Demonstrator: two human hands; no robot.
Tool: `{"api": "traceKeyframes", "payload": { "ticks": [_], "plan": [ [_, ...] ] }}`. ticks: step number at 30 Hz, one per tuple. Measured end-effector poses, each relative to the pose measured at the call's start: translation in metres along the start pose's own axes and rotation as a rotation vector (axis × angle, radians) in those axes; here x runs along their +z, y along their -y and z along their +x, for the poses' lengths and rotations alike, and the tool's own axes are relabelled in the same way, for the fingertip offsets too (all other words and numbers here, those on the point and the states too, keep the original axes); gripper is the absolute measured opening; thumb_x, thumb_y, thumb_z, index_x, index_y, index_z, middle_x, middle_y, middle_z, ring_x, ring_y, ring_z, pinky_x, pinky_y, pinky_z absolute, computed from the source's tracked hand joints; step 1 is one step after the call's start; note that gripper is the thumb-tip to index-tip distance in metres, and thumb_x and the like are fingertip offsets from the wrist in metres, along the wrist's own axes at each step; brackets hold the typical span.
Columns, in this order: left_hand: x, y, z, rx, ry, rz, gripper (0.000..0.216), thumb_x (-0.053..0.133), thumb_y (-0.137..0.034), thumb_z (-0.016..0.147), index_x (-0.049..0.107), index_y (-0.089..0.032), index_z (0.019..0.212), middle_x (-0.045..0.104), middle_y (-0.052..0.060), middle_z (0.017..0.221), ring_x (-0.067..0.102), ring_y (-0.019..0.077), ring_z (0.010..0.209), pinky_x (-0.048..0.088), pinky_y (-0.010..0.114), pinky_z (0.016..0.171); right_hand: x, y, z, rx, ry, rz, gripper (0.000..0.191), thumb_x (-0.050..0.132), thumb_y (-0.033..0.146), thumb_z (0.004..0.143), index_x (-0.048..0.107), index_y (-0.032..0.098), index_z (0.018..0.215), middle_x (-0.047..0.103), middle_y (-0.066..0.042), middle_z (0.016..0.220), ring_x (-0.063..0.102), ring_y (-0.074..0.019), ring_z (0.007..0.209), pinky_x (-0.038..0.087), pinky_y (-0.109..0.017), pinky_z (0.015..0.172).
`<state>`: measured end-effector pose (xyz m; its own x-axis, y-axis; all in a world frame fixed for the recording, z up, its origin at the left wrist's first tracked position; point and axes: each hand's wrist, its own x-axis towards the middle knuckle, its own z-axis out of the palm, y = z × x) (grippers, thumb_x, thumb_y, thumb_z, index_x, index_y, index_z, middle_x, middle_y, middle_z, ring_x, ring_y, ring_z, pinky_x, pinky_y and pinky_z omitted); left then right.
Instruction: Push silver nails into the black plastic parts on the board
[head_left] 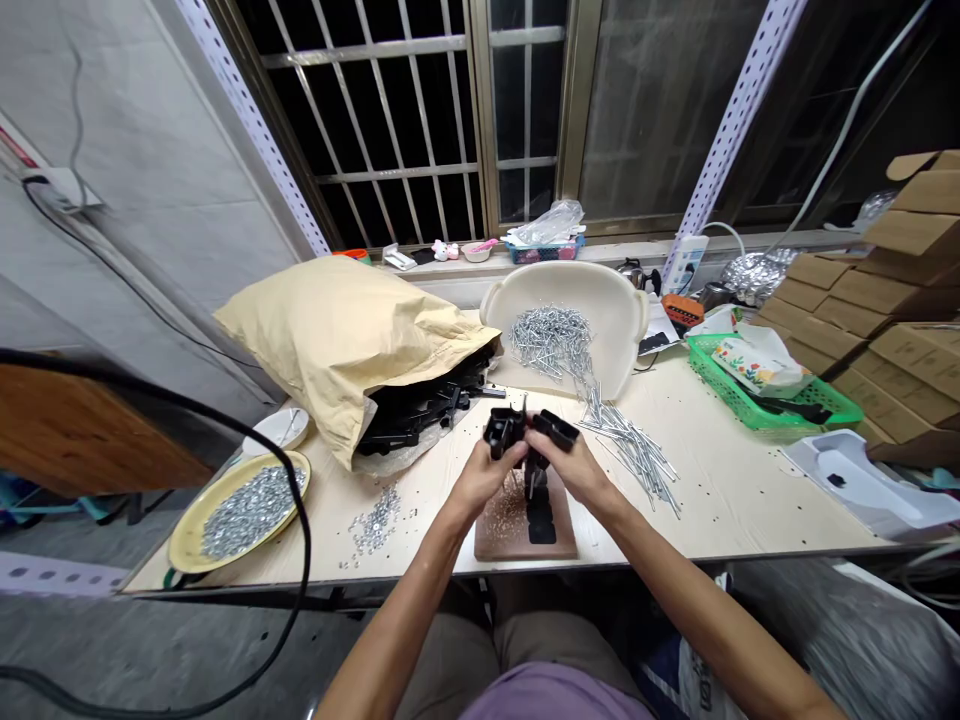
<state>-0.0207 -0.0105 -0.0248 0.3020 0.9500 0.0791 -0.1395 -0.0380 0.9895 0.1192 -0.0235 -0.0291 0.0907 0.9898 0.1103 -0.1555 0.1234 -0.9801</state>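
Over the brown board (495, 540) at the table's front edge, my two hands are close together. My left hand (484, 478) is closed on a black plastic part (502, 430) with a hollow end. My right hand (576, 470) grips another dark block-like end, a black plastic piece (556, 430); whether the two are joined I cannot tell. A thin metal rod seems to stick up between them. Below the hands, a black strip-like piece (541, 515) lies on the board among pale crumbs. The fingertips are partly hidden by the parts.
A large paper sack (352, 330) spills black parts at the left. Metal rods (637, 450) trail from a white basin (622, 330). A yellow bowl (180, 545) holds small metal pieces, with loose nuts (375, 522) nearby. A green basket (772, 420) and cardboard boxes (900, 370) stand at right.
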Motion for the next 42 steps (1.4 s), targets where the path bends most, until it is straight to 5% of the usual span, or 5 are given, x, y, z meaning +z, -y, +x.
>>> {"api": "traceKeyframes", "payload": {
  "ticks": [8,22,28,36,42],
  "plan": [
    [-0.014,0.007,0.006,0.064,-0.394,0.127,0.034,0.066,-0.046,0.072,0.055,-0.015,0.063,0.044,-0.006,0.046,0.039,0.0067,0.038,0.033,0.02,0.039,-0.011,0.007,0.002,-0.164,-0.133,0.053,0.031,0.062,0.041,0.081,0.057,0.019,0.102,0.064,-0.002,0.08,0.063,-0.0155,0.074,0.05,-0.035,0.08],
    [-0.032,0.004,-0.012,0.394,-0.417,0.558,0.022,0.07,-0.038,0.071,0.063,-0.017,0.071,0.061,0.0,0.065,0.054,0.0123,0.06,0.042,0.024,0.06,-0.007,-0.004,-0.004,-0.155,-0.145,-0.035,0.031,0.063,0.043,0.079,0.058,0.019,0.099,0.062,0.0,0.075,0.06,-0.0128,0.067,0.05,-0.029,0.072],
    [-0.034,0.005,-0.007,0.128,-0.336,0.095,0.031,0.067,-0.044,0.073,0.063,-0.016,0.085,0.06,-0.001,0.066,0.057,0.0117,0.06,0.047,0.025,0.063,0.004,-0.002,-0.003,-0.046,-0.151,0.066,0.035,0.068,0.045,0.074,0.059,0.018,0.095,0.064,0.0,0.073,0.062,-0.014,0.066,0.052,-0.029,0.068],
    [-0.035,0.012,0.005,-0.372,-0.054,-0.357,0.041,0.077,-0.037,0.064,0.066,-0.008,0.092,0.066,0.008,0.073,0.061,0.016,0.061,0.051,0.031,0.06,0.033,-0.008,0.031,0.517,0.131,0.288,0.03,0.065,0.042,0.078,0.06,0.012,0.074,0.061,-0.005,0.055,0.054,-0.0138,0.044,0.05,-0.03,0.048],
    [-0.031,0.022,0.012,-0.262,-0.154,-0.258,0.042,0.081,-0.032,0.059,0.067,-0.009,0.092,0.07,0.01,0.087,0.063,0.0231,0.087,0.045,0.036,0.086,0.055,-0.023,0.045,0.552,0.027,0.287,0.022,0.068,0.035,0.075,0.059,0.015,0.078,0.062,-0.002,0.058,0.059,-0.0155,0.055,0.05,-0.028,0.056]
  ]
}}
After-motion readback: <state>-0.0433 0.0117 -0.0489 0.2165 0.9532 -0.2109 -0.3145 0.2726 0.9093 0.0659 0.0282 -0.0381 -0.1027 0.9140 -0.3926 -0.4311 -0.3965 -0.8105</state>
